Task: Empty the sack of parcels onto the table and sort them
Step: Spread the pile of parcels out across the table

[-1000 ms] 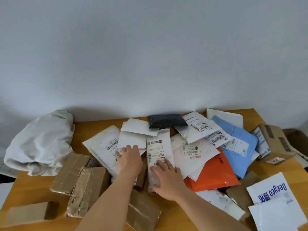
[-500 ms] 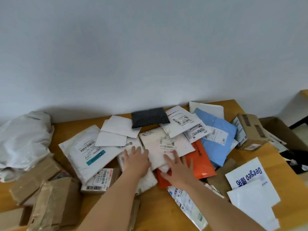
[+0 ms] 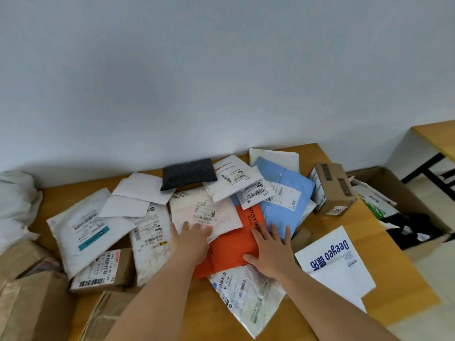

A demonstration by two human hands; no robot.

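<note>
Nearest, a crumpled white mailer [image 3: 248, 294] lies on the desk [image 3: 394, 274] under the right wrist. Just beyond, the right hand [image 3: 269, 252] lies flat, fingers straight and spread, on the orange parcel [image 3: 229, 252], while the left hand [image 3: 190, 242] presses straight fingers on a cream mailer [image 3: 204, 212] overlapping it. Farther back lie a blue parcel [image 3: 286, 193] and a dotted black pouch [image 3: 188, 173], with the white sack [image 3: 14, 205] at far left.

my table: smooth matt yellow wooden table [image 3: 384, 244] | glossy orange plastic mailer [image 3: 231, 252] | crinkled white plastic mailer [image 3: 248, 299] | matt brown cardboard box [image 3: 332, 188] | taped brown-paper parcel [image 3: 29, 308]
</note>
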